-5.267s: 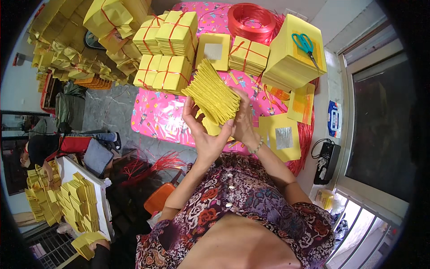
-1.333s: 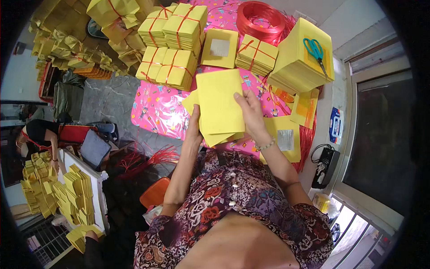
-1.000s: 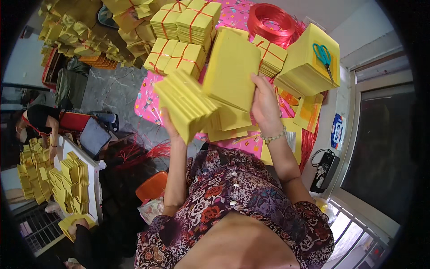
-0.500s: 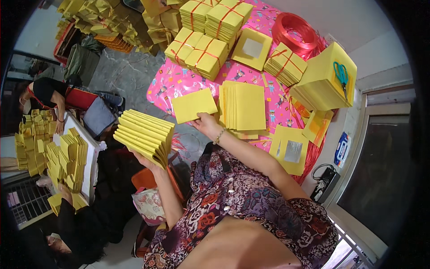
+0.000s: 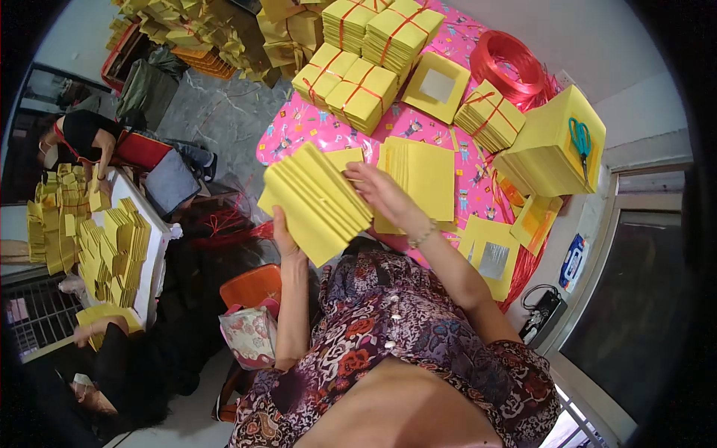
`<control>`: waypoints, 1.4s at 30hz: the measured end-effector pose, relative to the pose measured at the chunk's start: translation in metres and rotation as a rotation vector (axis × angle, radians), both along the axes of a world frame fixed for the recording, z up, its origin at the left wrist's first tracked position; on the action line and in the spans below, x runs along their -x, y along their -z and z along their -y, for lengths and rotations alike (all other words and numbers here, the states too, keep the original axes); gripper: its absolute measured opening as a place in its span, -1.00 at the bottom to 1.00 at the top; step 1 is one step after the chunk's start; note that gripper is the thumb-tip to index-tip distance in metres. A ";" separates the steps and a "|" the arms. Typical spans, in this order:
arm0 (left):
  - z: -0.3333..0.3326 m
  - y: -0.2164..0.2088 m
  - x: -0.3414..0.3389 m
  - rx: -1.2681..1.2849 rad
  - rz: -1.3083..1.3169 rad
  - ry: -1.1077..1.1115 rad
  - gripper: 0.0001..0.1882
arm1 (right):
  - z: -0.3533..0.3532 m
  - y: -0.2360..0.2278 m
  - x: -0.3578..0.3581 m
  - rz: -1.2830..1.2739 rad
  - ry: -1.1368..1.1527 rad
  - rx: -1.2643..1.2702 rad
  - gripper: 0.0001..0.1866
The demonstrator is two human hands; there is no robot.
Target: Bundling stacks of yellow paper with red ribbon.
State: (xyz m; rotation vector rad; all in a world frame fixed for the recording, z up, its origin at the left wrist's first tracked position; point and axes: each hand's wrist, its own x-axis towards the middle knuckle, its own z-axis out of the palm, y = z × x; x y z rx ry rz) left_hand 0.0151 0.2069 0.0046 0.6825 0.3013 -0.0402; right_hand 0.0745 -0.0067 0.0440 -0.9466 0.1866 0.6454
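A thick bundle of folded yellow paper envelopes (image 5: 315,203) is held up in my left hand (image 5: 285,236), its thumb lying against the lower left side. Close to the bundle's right edge is my right hand (image 5: 382,196), fingers stretched out; whether the fingertips touch the paper I cannot tell. Partly hidden behind the bundle, a flat yellow envelope (image 5: 345,157) lies at the table's edge. Right of it, a fanned row of yellow envelopes (image 5: 422,179) rests on the pink patterned tablecloth (image 5: 280,134).
Red-tied yellow bundles (image 5: 362,97) stand at the back. Beside them are a coil of red plastic strap (image 5: 508,63) and a tall yellow stack (image 5: 553,142) with teal scissors (image 5: 580,140) on top. At left, two people work at a white table (image 5: 153,257) of yellow paper.
My left hand has brought the bundle up and right, tilting it toward my right hand. My right hand has let go of the flat envelope and moved right, fingers spread.
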 end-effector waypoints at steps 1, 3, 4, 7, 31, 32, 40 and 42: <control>0.005 -0.001 -0.005 0.001 0.004 0.012 -0.28 | 0.013 -0.024 0.002 0.068 0.009 0.093 -0.41; 0.021 -0.005 -0.016 -0.017 -0.080 0.173 -0.27 | 0.030 -0.041 0.005 0.167 -0.018 0.152 -0.26; 0.028 -0.007 -0.019 0.063 -0.058 0.248 -0.32 | 0.034 -0.045 0.010 0.317 -0.016 0.277 -0.18; 0.058 -0.032 -0.036 -0.267 -0.014 0.338 -0.33 | 0.047 -0.050 0.024 0.568 0.054 0.626 0.04; 0.167 -0.102 -0.056 -0.667 0.524 0.606 0.08 | 0.128 -0.045 0.070 0.714 0.439 0.544 0.07; 0.168 -0.105 -0.056 -0.666 0.524 0.610 0.08 | 0.130 -0.044 0.071 0.712 0.442 0.545 0.07; 0.170 -0.095 -0.068 -0.768 0.627 0.483 0.12 | 0.142 -0.043 0.062 0.636 0.385 0.514 0.08; 0.170 -0.078 -0.074 -0.810 0.714 0.461 0.09 | 0.145 -0.029 0.061 0.622 0.375 0.456 0.06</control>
